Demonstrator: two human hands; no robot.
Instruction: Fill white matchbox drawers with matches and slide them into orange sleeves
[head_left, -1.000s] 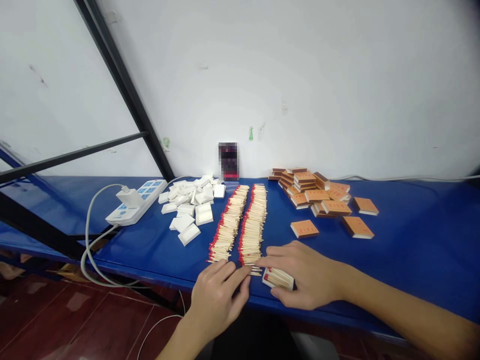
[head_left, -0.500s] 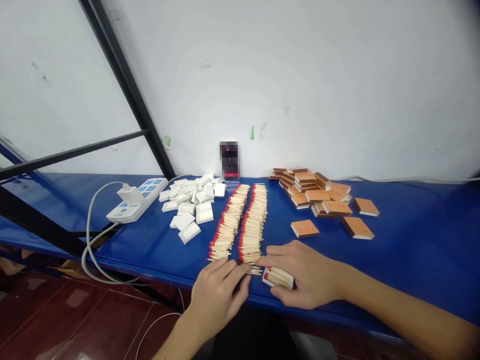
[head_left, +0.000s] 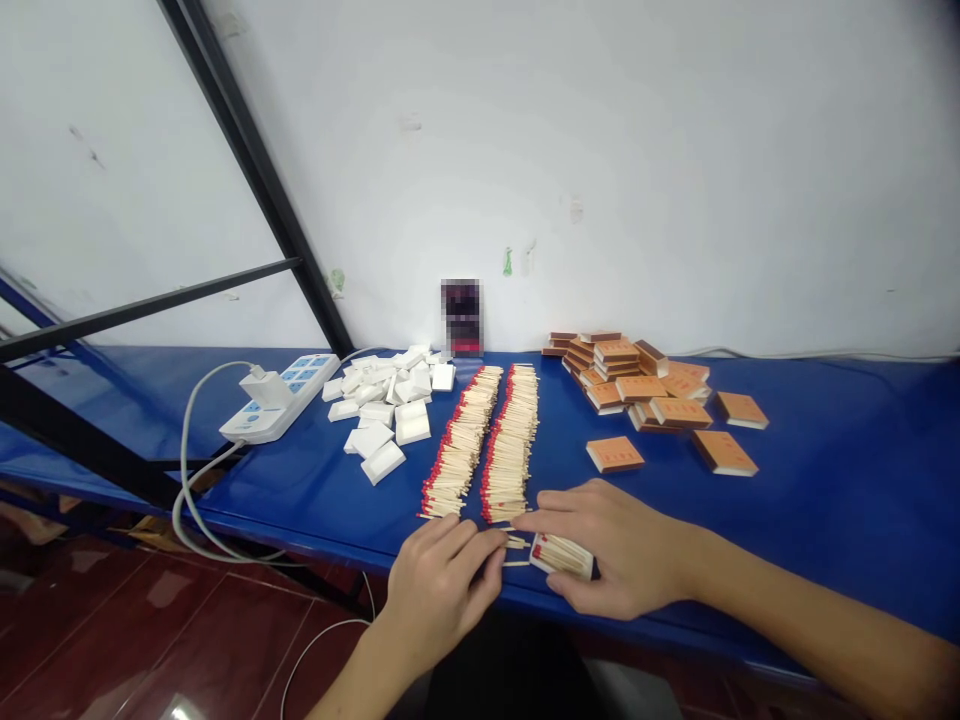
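At the table's front edge, my left hand (head_left: pixel 442 585) is closed, thumb and fingertips together around a few loose matches (head_left: pixel 517 543) whose pale ends poke out to the right. Beside it, my right hand (head_left: pixel 615 550) curls over a white matchbox tray (head_left: pixel 536 560) partly filled with red-headed matches. Its thumb rests along the near side, and the index finger reaches left toward the loose matches. Just beyond my hands lie two long rows of matches, a left row (head_left: pixel 463 440) and a right row (head_left: pixel 511 440), red heads facing left.
White empty trays (head_left: pixel 382 405) lie heaped at the left, near a power strip (head_left: pixel 281 400) with a cable. Orange matchbox sleeves (head_left: pixel 637 385) are piled at the right, several lying apart. A pixelated upright object (head_left: pixel 462 318) leans on the wall. A black metal frame (head_left: pixel 255 170) stands left.
The loose matches by my left fingertips have shifted and spread apart slightly. Both hands keep nearly the same place; the whole view has moved a little.
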